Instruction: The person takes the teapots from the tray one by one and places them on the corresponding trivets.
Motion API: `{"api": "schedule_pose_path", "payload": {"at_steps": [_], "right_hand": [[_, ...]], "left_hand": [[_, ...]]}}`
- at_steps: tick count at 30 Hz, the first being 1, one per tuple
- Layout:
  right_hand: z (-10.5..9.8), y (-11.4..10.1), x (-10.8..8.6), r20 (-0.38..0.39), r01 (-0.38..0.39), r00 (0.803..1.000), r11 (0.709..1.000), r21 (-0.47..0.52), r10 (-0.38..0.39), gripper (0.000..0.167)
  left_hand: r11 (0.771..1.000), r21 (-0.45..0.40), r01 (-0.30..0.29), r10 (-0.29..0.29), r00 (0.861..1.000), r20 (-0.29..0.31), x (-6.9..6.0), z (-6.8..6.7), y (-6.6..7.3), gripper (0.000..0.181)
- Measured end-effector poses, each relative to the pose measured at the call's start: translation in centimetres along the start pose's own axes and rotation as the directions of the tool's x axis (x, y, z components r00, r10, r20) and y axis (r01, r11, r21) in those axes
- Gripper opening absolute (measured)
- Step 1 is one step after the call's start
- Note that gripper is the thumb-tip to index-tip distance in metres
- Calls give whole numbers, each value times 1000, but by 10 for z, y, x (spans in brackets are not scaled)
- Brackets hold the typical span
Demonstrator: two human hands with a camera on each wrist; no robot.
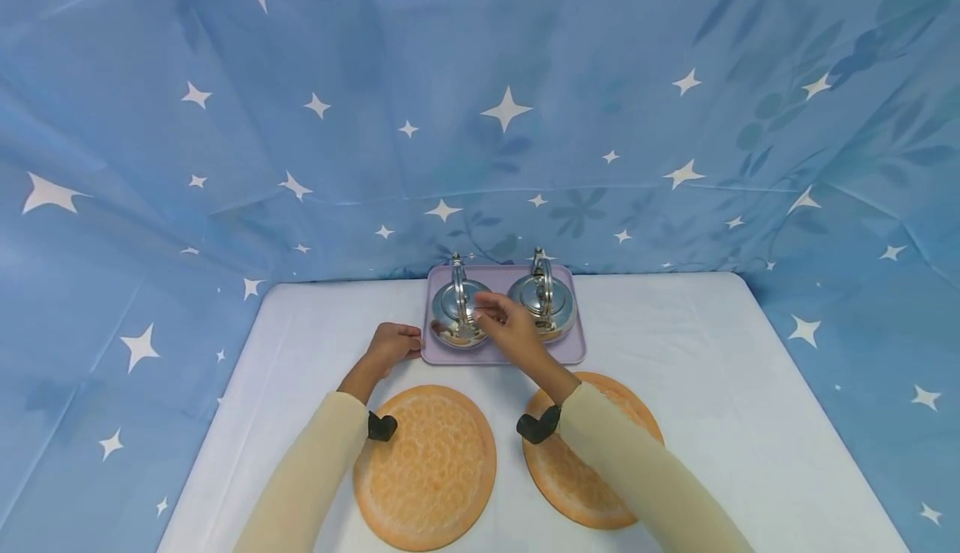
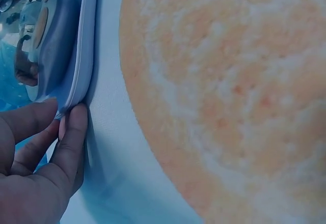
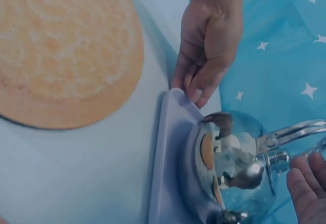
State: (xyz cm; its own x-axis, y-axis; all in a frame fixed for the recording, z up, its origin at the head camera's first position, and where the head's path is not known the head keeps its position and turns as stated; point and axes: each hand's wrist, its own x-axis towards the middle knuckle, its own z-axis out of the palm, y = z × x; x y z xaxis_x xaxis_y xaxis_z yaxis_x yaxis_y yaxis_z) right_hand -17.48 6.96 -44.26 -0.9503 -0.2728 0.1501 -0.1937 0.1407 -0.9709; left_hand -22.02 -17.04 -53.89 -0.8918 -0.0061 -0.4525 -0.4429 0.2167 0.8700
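Observation:
Two shiny metal kettles with upright handles stand side by side on a pale purple tray (image 1: 487, 356). My left hand (image 1: 394, 344) is at the tray's left edge; in the left wrist view its thumb and fingers (image 2: 74, 124) pinch the tray corner. Over the right side of the left kettle (image 1: 444, 329), my right hand (image 1: 516, 329) reaches with fingers apart, close to the handle. The right wrist view shows its fingertips (image 3: 300, 175) beside the lid knob of that kettle (image 3: 237, 152), holding nothing. Behind my right hand stands the right kettle (image 1: 561, 311), partly hidden.
Two round, bread-patterned mats lie nearer me on the white table (image 1: 697, 386): the left mat (image 1: 427, 470) under my left wrist's side, the right mat (image 1: 581, 486) partly beneath my right forearm. A blue star-patterned cloth (image 1: 360, 153) hangs behind the table and at both sides.

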Motion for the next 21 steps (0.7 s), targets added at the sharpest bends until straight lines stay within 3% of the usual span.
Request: {"api": "schedule_pose_path", "payload": {"at_steps": [4, 11, 21], "right_hand": [[6, 5, 6, 1, -30, 1000, 999, -24, 30, 36], [17, 35, 20, -40, -59, 998, 998, -11, 58, 37], [18, 38, 24, -68, -126, 990, 990, -59, 122, 35]], "left_hand": [[999, 28, 16, -16, 1000, -11, 1, 0, 3, 27], [1000, 22, 9, -10, 999, 32, 1, -3, 5, 27], [999, 34, 21, -22, 999, 32, 8, -5, 1, 26]]}}
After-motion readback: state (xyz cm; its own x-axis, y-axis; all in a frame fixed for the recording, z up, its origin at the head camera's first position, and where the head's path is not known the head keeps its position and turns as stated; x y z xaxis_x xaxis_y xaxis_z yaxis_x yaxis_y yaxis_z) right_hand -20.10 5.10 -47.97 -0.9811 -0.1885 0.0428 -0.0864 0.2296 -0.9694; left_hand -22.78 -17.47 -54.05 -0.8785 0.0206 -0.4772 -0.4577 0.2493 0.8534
